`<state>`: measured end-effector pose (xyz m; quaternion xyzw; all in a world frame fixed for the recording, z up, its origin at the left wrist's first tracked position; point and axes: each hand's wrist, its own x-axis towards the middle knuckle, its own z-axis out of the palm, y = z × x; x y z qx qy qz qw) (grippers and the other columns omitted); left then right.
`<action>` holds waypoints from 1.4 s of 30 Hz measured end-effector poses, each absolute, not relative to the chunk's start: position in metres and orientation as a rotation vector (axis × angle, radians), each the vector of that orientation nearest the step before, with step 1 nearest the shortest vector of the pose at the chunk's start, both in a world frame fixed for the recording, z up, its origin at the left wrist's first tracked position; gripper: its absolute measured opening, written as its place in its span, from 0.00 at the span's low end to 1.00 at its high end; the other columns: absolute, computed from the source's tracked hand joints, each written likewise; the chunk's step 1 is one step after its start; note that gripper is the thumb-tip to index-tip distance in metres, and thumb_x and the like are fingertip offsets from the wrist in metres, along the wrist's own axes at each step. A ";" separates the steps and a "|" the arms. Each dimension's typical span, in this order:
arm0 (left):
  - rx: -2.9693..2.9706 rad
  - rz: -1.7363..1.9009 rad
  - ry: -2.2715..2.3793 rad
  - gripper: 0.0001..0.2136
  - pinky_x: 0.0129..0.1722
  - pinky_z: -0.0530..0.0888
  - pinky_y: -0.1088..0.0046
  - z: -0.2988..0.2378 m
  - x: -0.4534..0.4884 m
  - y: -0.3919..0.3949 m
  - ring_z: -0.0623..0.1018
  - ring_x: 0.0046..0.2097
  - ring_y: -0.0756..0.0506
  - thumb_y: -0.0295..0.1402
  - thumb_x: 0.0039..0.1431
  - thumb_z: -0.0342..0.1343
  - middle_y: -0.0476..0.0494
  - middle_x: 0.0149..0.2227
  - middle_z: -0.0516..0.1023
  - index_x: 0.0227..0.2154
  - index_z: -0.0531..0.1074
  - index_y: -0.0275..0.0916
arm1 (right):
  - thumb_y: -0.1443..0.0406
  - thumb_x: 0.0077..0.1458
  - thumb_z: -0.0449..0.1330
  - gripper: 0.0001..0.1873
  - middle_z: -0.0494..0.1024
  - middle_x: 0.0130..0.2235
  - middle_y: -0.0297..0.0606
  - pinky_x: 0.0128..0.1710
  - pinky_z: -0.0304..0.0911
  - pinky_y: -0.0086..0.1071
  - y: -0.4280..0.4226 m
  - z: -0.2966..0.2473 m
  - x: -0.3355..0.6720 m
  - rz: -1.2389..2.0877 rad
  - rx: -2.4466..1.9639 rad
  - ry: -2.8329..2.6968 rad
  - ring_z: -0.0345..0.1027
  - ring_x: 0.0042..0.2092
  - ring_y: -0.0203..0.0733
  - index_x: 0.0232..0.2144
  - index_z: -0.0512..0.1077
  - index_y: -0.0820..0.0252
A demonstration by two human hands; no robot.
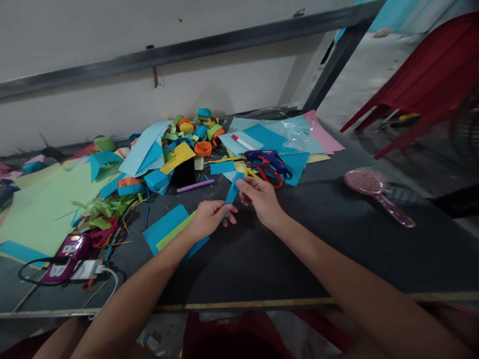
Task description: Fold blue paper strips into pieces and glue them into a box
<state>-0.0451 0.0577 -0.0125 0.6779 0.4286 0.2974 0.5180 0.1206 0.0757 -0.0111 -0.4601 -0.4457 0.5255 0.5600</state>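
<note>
Both my hands pinch one narrow blue paper strip (232, 191) above the dark table (307, 249). My left hand (209, 218) grips its lower end, fingers closed. My right hand (260, 197) holds its upper end between thumb and fingers. Under my left hand lie a blue sheet and a green sheet (166, 230). Just beyond my right hand are red-handled scissors (266, 173) and a blue glue gun (267, 159).
A heap of folded coloured paper pieces (187, 134) sits at the back. Large green sheets (41, 204) cover the left side. A purple pen (195, 186), a pink hairbrush (377, 192), a phone with a white charger (71, 257) and a red chair (430, 75) are around.
</note>
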 end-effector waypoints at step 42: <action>1.680 0.696 1.092 0.17 0.26 0.68 0.79 -0.011 -0.048 0.062 0.71 0.22 0.54 0.43 0.63 0.51 0.44 0.31 0.82 0.38 0.77 0.35 | 0.50 0.32 0.73 0.22 0.64 0.19 0.28 0.17 0.44 0.28 0.083 -0.013 0.125 1.195 -1.059 -0.818 0.50 0.18 0.25 0.18 0.74 0.61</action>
